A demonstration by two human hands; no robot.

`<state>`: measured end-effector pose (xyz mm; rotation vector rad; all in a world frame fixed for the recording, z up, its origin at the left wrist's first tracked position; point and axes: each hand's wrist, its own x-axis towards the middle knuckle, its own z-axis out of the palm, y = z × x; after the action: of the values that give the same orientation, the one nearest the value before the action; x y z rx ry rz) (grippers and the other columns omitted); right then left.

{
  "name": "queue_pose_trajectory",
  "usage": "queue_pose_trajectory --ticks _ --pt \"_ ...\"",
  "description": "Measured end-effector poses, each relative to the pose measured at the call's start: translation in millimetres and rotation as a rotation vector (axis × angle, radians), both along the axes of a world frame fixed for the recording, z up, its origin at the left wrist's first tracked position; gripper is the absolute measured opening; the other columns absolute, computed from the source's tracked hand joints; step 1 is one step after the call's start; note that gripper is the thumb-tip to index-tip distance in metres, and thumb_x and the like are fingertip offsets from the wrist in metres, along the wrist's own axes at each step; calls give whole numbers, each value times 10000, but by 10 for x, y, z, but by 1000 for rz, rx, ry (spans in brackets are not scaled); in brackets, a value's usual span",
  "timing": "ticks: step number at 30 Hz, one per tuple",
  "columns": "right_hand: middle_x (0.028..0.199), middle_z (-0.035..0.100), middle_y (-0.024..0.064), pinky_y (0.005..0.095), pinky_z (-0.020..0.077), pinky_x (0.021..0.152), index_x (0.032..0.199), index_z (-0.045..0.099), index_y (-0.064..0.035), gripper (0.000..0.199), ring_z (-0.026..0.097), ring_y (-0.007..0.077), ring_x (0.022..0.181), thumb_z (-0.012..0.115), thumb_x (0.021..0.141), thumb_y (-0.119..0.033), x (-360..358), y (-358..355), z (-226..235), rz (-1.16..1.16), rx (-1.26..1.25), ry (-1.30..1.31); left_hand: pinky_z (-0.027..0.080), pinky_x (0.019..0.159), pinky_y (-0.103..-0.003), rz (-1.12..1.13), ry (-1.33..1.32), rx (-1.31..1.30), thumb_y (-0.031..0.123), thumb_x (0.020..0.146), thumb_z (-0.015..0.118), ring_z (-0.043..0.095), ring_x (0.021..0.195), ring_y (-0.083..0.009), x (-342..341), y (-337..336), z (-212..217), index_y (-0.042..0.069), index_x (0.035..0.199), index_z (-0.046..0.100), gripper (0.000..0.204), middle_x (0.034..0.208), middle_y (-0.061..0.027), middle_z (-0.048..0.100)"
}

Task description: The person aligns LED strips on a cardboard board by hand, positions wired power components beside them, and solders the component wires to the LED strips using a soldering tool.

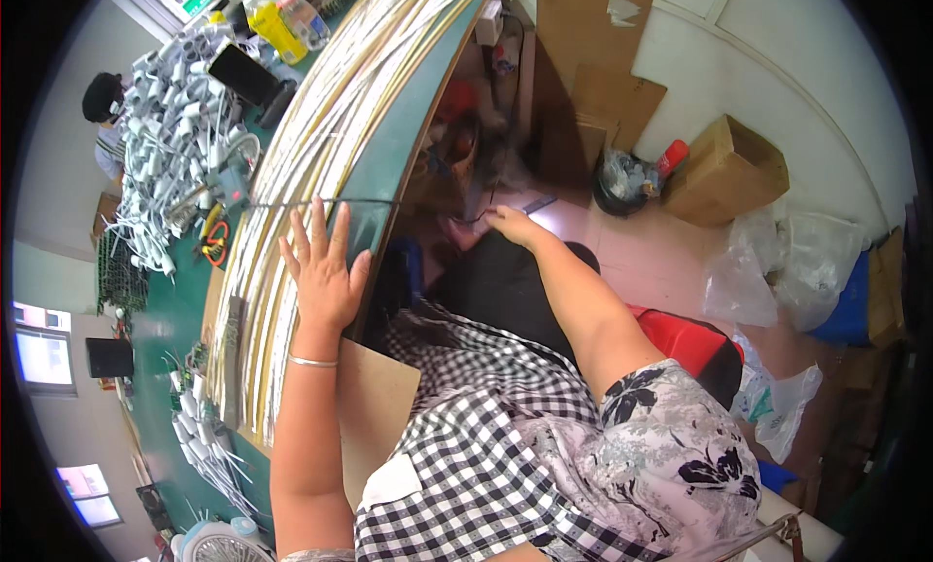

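Long, thin white and yellowish strips (335, 124) lie side by side in a wide curving row along the table edge. Across them runs a thin dark cord (374, 200), which passes over the edge toward my right side. My left hand (326, 285) rests on the strips with its fingers spread, the fingertips close to the cord. Out past the table edge, my right hand (515, 227) is closed in a pinch on the cord's end. Exactly how the cord sits between those fingers is too small to see.
Grey cylindrical parts with leads (170, 124) are heaped on the green table (160, 333), near orange-handled pliers (214, 239). A phone (243, 74) stands behind. Another person (105, 105) is across the table. Cardboard boxes (729, 173) and plastic bags (743, 280) lie at right.
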<state>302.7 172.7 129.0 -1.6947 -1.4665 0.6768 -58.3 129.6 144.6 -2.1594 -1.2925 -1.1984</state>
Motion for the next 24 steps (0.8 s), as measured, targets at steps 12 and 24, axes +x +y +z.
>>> queue_pose_trajectory --ticks 12,24 --pt "1055 665 227 441 486 850 1086 676 -42 328 635 374 997 559 865 -254 494 -360 -1508 -381 -55 -48 22 1142 -566 -3 -76 -248 586 944 339 68 1443 -451 -1142 -1126 -596 76 1507 246 765 1562 -261 106" --pt "739 649 147 365 472 521 916 639 16 245 613 217 597 564 858 -210 64 -1103 -3234 -765 -250 126 119 1177 -431 422 -233 -460 464 991 311 161 1453 -331 -3124 -3253 -232 11 1492 251 678 1563 -188 193"
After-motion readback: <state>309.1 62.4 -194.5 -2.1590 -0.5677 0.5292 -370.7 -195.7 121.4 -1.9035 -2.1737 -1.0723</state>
